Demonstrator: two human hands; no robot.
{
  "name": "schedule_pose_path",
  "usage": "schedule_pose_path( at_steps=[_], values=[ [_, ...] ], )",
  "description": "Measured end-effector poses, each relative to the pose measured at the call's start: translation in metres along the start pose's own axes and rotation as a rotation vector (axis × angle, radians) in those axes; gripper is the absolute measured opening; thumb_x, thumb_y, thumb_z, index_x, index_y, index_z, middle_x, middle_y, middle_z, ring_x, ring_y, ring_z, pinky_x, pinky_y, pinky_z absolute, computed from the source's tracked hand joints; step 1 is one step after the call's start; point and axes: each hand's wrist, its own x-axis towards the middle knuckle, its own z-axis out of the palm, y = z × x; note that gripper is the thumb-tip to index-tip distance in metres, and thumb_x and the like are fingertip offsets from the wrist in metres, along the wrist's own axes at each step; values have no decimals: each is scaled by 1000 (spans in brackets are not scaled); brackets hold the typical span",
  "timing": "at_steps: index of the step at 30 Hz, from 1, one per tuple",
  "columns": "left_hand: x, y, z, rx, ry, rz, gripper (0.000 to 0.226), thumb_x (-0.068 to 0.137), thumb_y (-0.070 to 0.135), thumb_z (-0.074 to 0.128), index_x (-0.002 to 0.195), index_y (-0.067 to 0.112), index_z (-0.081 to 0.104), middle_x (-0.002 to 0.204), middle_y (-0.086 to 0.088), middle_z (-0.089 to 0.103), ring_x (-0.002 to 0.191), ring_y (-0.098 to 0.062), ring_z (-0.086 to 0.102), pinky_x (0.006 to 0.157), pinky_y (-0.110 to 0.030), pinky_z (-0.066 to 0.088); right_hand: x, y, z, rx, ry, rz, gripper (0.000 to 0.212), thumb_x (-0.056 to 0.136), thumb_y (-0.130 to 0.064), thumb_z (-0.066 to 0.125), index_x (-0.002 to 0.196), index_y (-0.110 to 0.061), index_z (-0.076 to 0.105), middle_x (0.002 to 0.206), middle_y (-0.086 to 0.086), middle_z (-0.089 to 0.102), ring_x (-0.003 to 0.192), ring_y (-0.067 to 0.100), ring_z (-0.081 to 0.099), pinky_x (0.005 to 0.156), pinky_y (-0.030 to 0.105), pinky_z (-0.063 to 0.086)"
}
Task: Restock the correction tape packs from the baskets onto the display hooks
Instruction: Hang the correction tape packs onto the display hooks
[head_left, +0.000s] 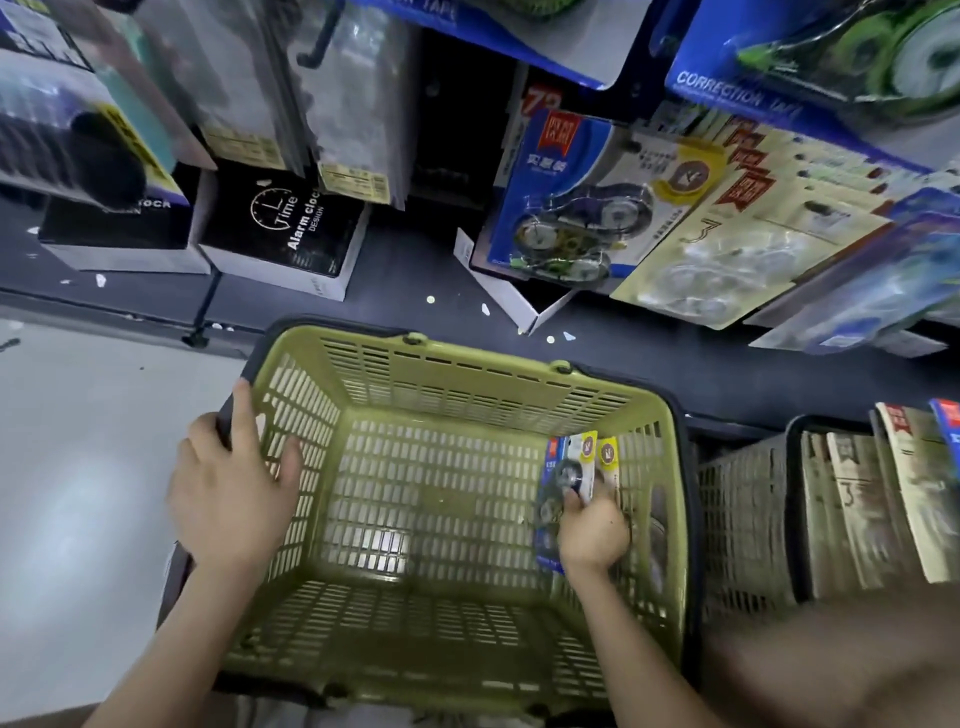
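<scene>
Two hands at the green basket (467, 374). Left hand (228, 493) grips its left rim, thumb against the inner wall. Right hand (595, 530) reaches inside and pinches the correction tape packs (576, 457), which stand on edge against the right inner wall; exact count unclear. Just right: grey basket (743, 519) packed with beige cards. Farther, on the dark shelf: alarm clock box (283, 228). Above right, a blue hanging pack (571, 202) on the display.

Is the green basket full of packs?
No, the green basket holds only a few packs by its right wall, gripped by the right hand.
</scene>
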Motion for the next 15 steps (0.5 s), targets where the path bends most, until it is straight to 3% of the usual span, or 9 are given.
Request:
schedule_pose_path(
  at_steps=[2, 5, 7, 8, 10, 11, 13, 15],
  values=[
    [0, 0, 2, -32, 41, -8, 66, 88, 43, 43, 143, 5, 42, 118, -35, 50, 96, -51, 51, 73, -57, 45, 2, 8, -1, 154, -9, -13, 35, 96, -28, 61, 118, -1, 62, 93, 23, 70, 91, 41, 67, 68, 36, 44],
    [-8, 14, -3, -86, 116, 72, 61, 91, 41, 47, 136, 0, 48, 130, -36, 46, 113, -52, 46, 90, -60, 42, -2, 2, -14, 802, -177, 3, 11, 88, -9, 70, 96, -1, 68, 81, 9, 69, 89, 33, 66, 71, 31, 47],
    [-15, 35, -10, -160, -36, 133, 68, 93, 52, 47, 138, 1, 47, 132, -30, 50, 117, -46, 50, 91, -56, 46, -13, -18, -27, 1146, -411, 51, 19, 77, -11, 75, 90, 1, 70, 78, 3, 70, 85, 24, 61, 73, 29, 49],
    [-18, 46, -13, -270, -219, 130, 74, 92, 60, 49, 142, 6, 43, 131, -23, 55, 116, -40, 55, 91, -51, 48, -19, -29, -31, 1218, -534, 66, 23, 73, -15, 74, 91, -1, 72, 82, 3, 73, 87, 24, 62, 79, 33, 50],
    [-29, 67, -19, -619, -597, 18, 78, 82, 66, 63, 144, 26, 38, 121, -1, 66, 107, -24, 67, 92, -43, 54, -29, -50, -38, 1237, -738, 56, 27, 72, -18, 75, 97, -8, 74, 95, 7, 76, 93, 26, 67, 90, 40, 51],
    [-34, 72, -18, -832, -702, -100, 70, 77, 61, 72, 135, 34, 43, 115, 6, 70, 104, -20, 69, 93, -44, 54, -32, -58, -41, 1215, -809, 29, 32, 72, -20, 76, 101, -8, 74, 102, 10, 75, 98, 28, 68, 93, 42, 51],
    [-43, 72, -11, -1141, -699, -348, 57, 73, 37, 85, 121, 32, 54, 109, 2, 73, 103, -23, 70, 95, -52, 53, -29, -65, -44, 1154, -870, -22, 34, 77, -24, 76, 107, -8, 73, 108, 8, 74, 105, 26, 67, 95, 39, 51],
    [-47, 66, -6, -1220, -610, -458, 57, 70, 28, 89, 116, 26, 57, 109, -6, 73, 101, -30, 70, 91, -59, 53, -16, -59, -44, 1025, -768, -99, 29, 85, -26, 73, 111, -13, 71, 110, 2, 73, 106, 20, 66, 96, 34, 51]
  ],
)
